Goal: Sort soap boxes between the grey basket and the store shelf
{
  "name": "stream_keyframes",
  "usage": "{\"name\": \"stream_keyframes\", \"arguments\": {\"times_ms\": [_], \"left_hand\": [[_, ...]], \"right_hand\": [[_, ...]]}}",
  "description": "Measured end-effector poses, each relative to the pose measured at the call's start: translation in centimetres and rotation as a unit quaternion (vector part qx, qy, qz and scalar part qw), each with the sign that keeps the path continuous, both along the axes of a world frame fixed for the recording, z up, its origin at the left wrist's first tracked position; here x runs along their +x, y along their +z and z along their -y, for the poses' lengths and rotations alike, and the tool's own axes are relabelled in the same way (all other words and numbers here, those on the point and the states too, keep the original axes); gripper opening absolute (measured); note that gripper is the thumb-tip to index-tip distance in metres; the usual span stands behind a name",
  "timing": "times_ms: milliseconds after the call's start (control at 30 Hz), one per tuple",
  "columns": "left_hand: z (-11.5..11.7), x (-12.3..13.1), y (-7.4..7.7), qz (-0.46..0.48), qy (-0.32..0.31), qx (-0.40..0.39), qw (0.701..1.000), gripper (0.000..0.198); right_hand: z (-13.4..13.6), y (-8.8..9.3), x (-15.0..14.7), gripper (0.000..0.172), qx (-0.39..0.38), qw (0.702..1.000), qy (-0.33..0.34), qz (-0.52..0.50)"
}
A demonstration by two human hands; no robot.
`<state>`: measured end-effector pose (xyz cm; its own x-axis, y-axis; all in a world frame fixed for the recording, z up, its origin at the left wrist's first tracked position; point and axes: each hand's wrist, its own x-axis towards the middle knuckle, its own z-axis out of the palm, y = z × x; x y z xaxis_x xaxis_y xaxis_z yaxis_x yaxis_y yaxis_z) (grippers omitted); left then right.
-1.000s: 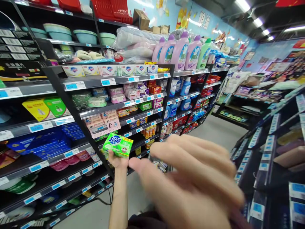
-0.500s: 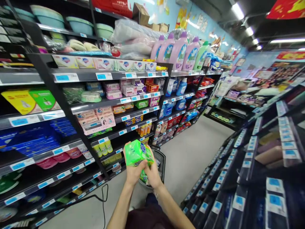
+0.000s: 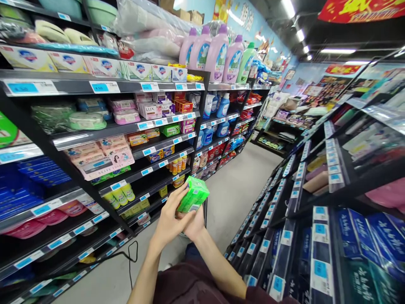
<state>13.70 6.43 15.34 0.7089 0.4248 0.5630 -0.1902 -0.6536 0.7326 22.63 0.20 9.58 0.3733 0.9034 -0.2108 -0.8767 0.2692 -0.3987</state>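
Observation:
A bright green plastic-wrapped pack (image 3: 196,195), boxy and tilted, is held up in front of me; a barcode patch shows on its lower side. My left hand (image 3: 171,217) is closed on its left side, fingers over the edge and thumb below. Under and behind it, my right hand (image 3: 194,223) supports the pack, its fingers partly hidden. Below my hands, the dark shopping basket is almost wholly covered by them.
Shelves on the left hold boxed soaps (image 3: 152,111), yellow-green bottles (image 3: 120,195) and large purple detergent jugs (image 3: 217,52). Another shelf with blue packs (image 3: 373,240) stands close on the right. Grey floor (image 3: 234,185) runs between them. A black cable (image 3: 129,255) hangs at lower left.
The pack has been turned in my hands, so a different side with the barcode faces me. My view has swung right, and the basket is now mostly hidden.

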Motion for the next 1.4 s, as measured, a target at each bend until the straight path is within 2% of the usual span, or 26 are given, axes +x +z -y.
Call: {"name": "stream_keyframes", "arguments": {"times_ms": [100,200,300,400,467,533,600,667,700,767,900,1000,1100,1167,1233,1333,1400], "left_hand": [[0.0,0.1,0.0,0.003,-0.003,0.002,1.000,0.059],[-0.1,0.1,0.1,0.012,-0.001,-0.026,1.000,0.058],[-0.1,0.1,-0.3,0.031,-0.003,-0.105,0.994,0.070],[-0.1,0.1,-0.9,0.085,-0.013,-0.232,0.969,0.094],[-0.1,0.2,-1.0,0.141,-0.029,-0.324,0.935,0.105],[-0.1,0.2,-0.8,0.198,-0.049,-0.431,0.879,0.098],[-0.2,0.3,-0.4,0.253,-0.052,-0.535,0.805,0.070],[-0.3,0.2,0.1,0.310,-0.034,-0.594,0.741,0.039],[-0.4,0.2,0.2,0.337,-0.022,-0.602,0.724,0.029],[-0.7,-0.1,0.5,0.369,-0.009,-0.595,0.714,0.020],[-1.0,-0.7,0.7,0.370,-0.001,-0.586,0.721,0.021],[-1.0,-0.9,0.5,0.381,0.002,-0.589,0.713,0.021],[-1.0,-0.8,0.1,0.401,0.009,-0.576,0.713,0.022],[-1.0,-0.7,-0.2,0.411,0.017,-0.552,0.725,0.024],[-1.0,-0.7,-0.4,0.422,0.028,-0.520,0.742,0.026],[-1.3,-0.8,-0.8,0.433,0.041,-0.471,0.768,0.027],[-1.7,-1.1,-1.1,0.428,0.042,-0.462,0.776,0.027]], "right_hand": [[0.2,0.0,0.2,0.060,0.003,1.000,0.019,0.000],[0.2,0.7,0.2,0.058,-0.012,1.000,0.003,-0.011],[0.1,1.6,-0.2,0.058,-0.002,0.999,-0.048,0.012],[0.1,2.1,-0.8,0.066,-0.006,0.991,-0.093,0.099],[0.3,2.1,-1.2,0.065,-0.015,0.969,-0.165,0.184],[0.6,2.1,-1.6,0.075,-0.008,0.927,-0.242,0.286],[0.8,2.0,-1.9,0.092,0.005,0.876,-0.278,0.394],[0.9,1.9,-2.1,0.095,0.009,0.830,-0.282,0.482],[0.8,1.9,-2.3,0.093,0.012,0.813,-0.282,0.510],[0.7,1.9,-2.5,0.091,0.021,0.798,-0.280,0.533],[0.5,2.2,-3.1,0.090,0.033,0.813,-0.263,0.518],[0.8,2.6,-3.2,0.089,0.017,0.831,-0.237,0.504],[1.0,2.8,-3.1,0.096,0.011,0.846,-0.207,0.492],[0.9,2.8,-2.9,0.105,0.026,0.866,-0.176,0.467],[0.7,2.7,-2.7,0.107,0.044,0.904,-0.117,0.410],[0.6,2.4,-2.5,0.086,0.027,0.948,-0.013,0.316],[0.7,2.3,-2.5,0.077,0.012,0.952,0.012,0.307]]}}
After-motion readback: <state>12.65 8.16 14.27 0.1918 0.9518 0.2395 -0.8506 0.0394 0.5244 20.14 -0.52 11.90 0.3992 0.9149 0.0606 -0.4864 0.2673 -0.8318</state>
